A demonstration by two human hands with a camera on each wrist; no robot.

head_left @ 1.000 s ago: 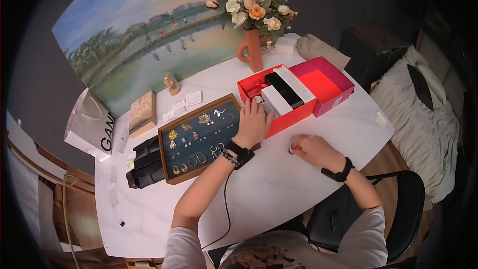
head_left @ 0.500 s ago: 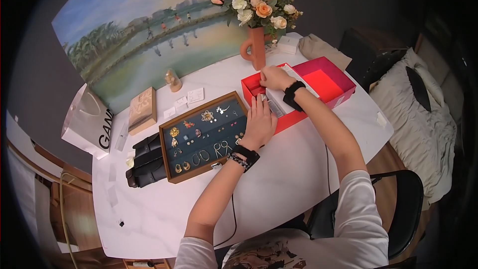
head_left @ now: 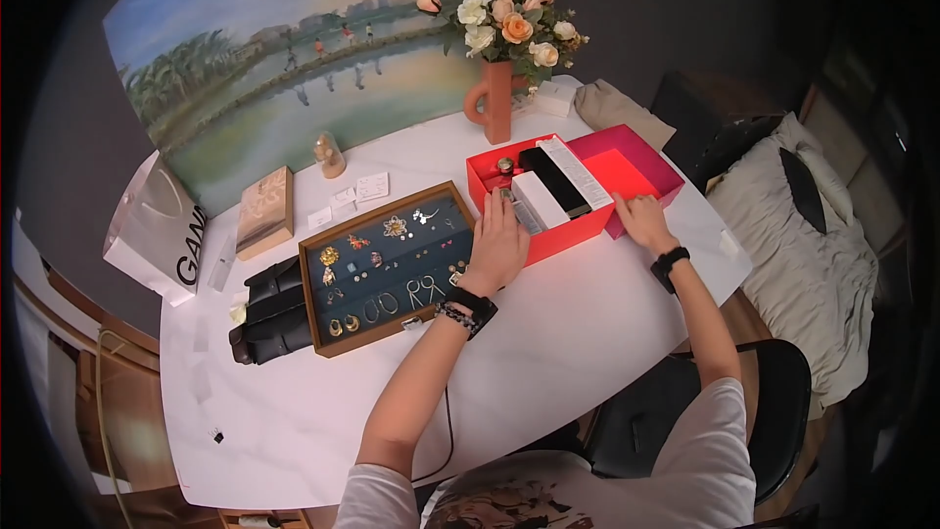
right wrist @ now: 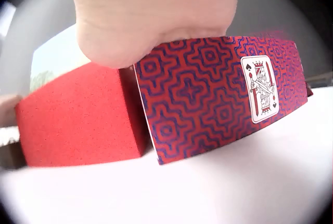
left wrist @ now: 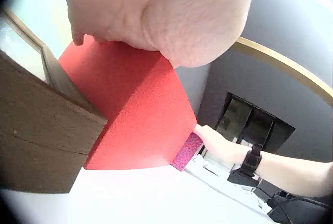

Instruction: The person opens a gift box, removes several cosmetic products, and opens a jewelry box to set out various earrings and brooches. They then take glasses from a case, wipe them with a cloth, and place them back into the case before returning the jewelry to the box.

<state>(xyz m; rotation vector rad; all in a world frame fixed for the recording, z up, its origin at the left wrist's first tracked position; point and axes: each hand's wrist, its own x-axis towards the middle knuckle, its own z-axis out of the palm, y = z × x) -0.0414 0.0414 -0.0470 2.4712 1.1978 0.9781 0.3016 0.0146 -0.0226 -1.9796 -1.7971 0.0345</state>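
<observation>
My left hand point(head_left: 497, 245) lies with its fingers straight on the near-left wall of an open red box point(head_left: 566, 237). Beside the box's right end, a patterned purple-red lid point(head_left: 654, 159) with a red inside stands on the table. Over the corner where box and lid meet is my right hand point(head_left: 643, 220); its fingertips are hidden, so I cannot tell what they hold. Inside the box are a small round shiny object point(head_left: 504, 165), a white box point(head_left: 541, 202) and a long black case point(head_left: 554, 176). The right wrist view shows a playing-card picture point(right wrist: 259, 89) on the lid's side.
A wooden jewelry tray point(head_left: 362, 346) with earrings and brooches on blue lining stands left of the red box. Black rolled cases point(head_left: 277, 309), a wooden box point(head_left: 265, 214) and a paper bag point(head_left: 157, 230) are farther left. Behind the box rises a vase point(head_left: 497, 103) of flowers.
My right hand went from the table into the red box's far-left part, then back right to the lid's corner. A small round object now shows in that part. My left hand stays at the wall.
</observation>
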